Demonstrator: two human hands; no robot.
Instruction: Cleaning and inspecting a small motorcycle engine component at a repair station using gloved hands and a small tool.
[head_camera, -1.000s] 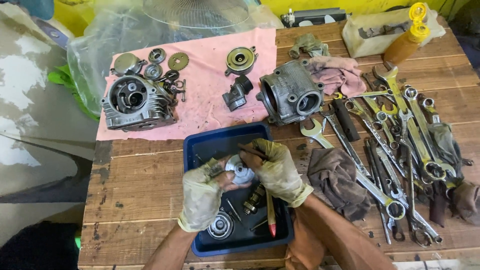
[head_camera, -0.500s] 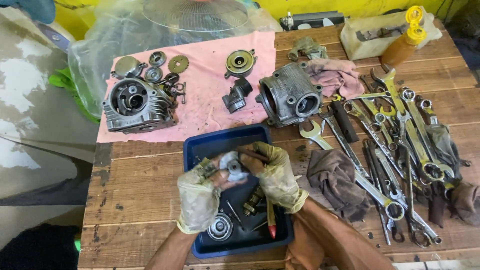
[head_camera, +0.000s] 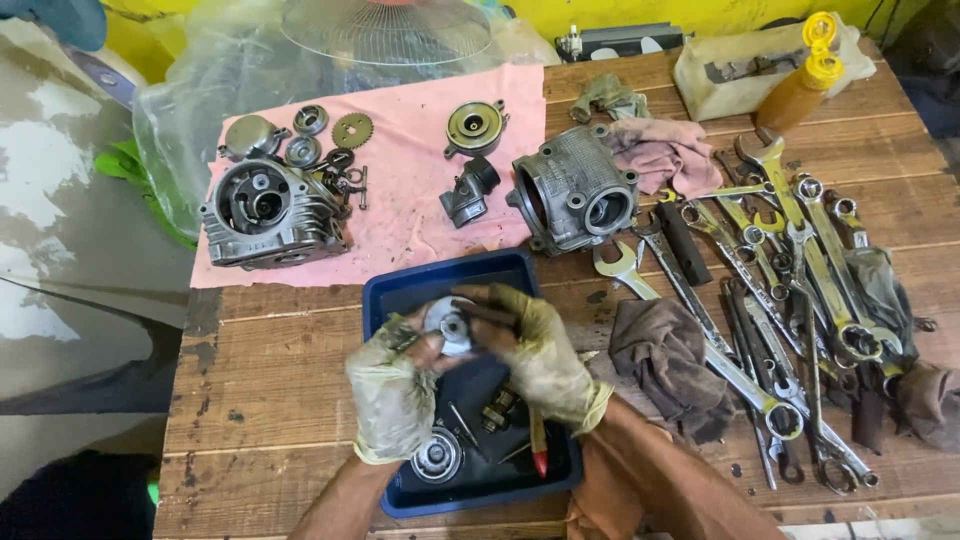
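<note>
Both gloved hands meet over the blue tray (head_camera: 395, 290); the left hand (head_camera: 395, 385) and right hand (head_camera: 540, 350) each close a grip on one small round metal part (head_camera: 448, 325), held up between the fingertips just above the tray's far end; the gloves look oily, so my worry is a slip, the part dropping onto the loose bits beneath the grip; it could also bounce past the rim onto the desk (head_camera: 270, 370); just under the right wrist lies a red-tipped tool (head_camera: 538, 450), and near the left wrist a bearing (head_camera: 437, 457), both easy to knock; beyond the grip, on the pink cloth (head_camera: 410, 190), sits a cylinder head (head_camera: 265, 215), well apart; spanners (head_camera: 790, 260) spread out to the right; hard to read: the part's far face is covered by fingers; the dark tray floor swallows the small pieces; the forearms are cut off at the frame's bottom.
</note>
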